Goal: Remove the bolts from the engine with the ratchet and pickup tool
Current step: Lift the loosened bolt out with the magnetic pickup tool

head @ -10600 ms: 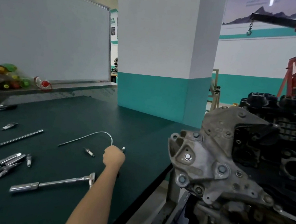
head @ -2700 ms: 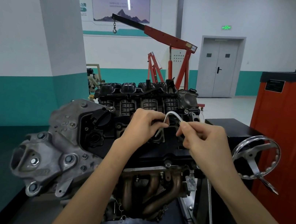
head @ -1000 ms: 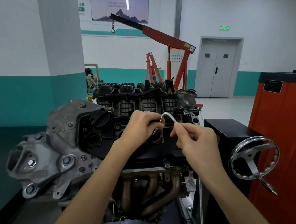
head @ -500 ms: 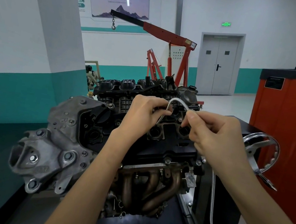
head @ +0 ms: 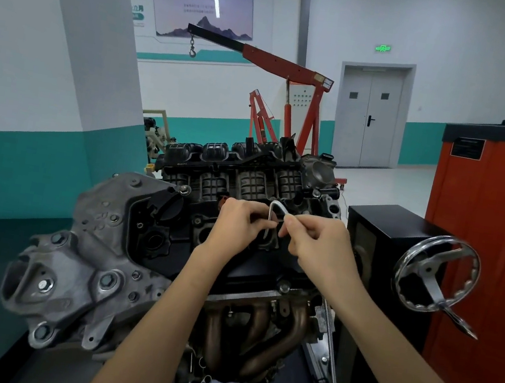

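Automotive workshop. Contents: bare engine (head: 88, 249) beside a handwheel (head: 429, 271); red engine hoist (head: 283, 64); orange cabinet (head: 494, 227); grey double doors (head: 366, 120); green exit sign (head: 383, 48); teal-banded walls (head: 16, 182).

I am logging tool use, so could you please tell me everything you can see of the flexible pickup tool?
The pickup tool is a thin, silvery, metal-looking flexible shaft, bent into a tight arch over the engine top. The left hand pinches its downward leg, the right hand the other side; the long tail hangs below the right wrist, beside the exhaust manifold.
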Demonstrator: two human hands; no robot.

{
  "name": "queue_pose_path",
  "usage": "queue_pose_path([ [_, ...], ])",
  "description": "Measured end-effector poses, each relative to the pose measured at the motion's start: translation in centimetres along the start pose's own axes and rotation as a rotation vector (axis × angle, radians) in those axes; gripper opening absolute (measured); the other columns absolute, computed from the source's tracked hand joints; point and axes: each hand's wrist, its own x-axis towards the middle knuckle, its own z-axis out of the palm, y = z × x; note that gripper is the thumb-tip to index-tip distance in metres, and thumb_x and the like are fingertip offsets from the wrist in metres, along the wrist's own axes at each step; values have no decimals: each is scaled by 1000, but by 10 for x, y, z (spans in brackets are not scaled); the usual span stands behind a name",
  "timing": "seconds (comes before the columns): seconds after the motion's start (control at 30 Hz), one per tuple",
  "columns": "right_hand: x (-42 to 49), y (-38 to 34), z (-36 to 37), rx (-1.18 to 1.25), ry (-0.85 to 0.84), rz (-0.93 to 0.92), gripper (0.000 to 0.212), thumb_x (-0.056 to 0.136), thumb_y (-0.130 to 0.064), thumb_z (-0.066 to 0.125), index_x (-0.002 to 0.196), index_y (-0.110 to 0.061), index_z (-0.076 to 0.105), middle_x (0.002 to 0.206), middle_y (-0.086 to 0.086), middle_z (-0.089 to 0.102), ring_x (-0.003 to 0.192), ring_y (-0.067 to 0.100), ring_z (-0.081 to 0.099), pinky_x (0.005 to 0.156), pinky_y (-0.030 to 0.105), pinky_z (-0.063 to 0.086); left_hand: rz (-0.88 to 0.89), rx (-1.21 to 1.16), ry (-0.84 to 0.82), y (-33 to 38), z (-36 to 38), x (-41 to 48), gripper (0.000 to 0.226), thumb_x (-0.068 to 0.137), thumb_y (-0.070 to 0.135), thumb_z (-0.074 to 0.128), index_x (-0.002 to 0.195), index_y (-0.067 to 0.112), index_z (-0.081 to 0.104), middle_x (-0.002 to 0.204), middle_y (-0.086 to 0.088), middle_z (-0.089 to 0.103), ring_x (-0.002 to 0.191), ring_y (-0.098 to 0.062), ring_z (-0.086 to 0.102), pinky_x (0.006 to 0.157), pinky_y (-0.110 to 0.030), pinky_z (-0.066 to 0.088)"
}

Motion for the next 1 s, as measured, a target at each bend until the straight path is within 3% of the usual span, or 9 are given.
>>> queue_pose_path([
  [0.27, -20, 12, 10, 17, 40, -91, 29, 93, -17, 55, 68, -10, 66, 39, -11, 45, 38, 5, 41, 46, 11, 30, 67, 30, -5, -2, -1, -5, 6, 83, 12, 73, 87, 10, 77, 75, -3, 73, 72, -17, 67, 75, -27, 51],
  [0.47, -16, 10, 5, 18, 35, -73, 31, 93, -17, 55, 65, -10, 65, 38, -10, 45, 38, 4, 41, 46, 12, 32, 96, 59, -11, 5, -1, -3, 4, 83, 9, 72, 80, 8, 75, 67, 9, 63, 63, -5, 56, 66, -5, 36],
  [0.7, -25, 10, -1, 35, 59, -118, 30, 93, -15, 54, 65, -16, 65, 42, -10, 47, 39, 4, 41, 45, 13, 32, 150, 102, 15, 9, -6, -6, 6, 84, 11, 73, 78, 9, 73, 59, 16, 52, 52, 7, 49, 62, -3, 34],
  [0.87, -26, 4, -9, 112, 55, -102, 31, 94, -14, 53, 65, -13, 63, 39, -10, 43, 36, 5, 35, 43, 14, 28, 166, 104, 28, 15, -12, -4, 6, 84, 13, 73, 81, 8, 74, 61, 15, 53, 54, 10, 49, 64, -2, 33],
  [1.0, -31, -3, -18, 151, 64, -125, 31, 94, -17, 53, 65, -15, 63, 40, -9, 41, 37, 4, 34, 43, 11, 27, 217, 89, 60, 24, -18, -6, 5, 83, 14, 74, 86, 10, 76, 72, 5, 71, 63, -1, 58, 68, -7, 41],
])
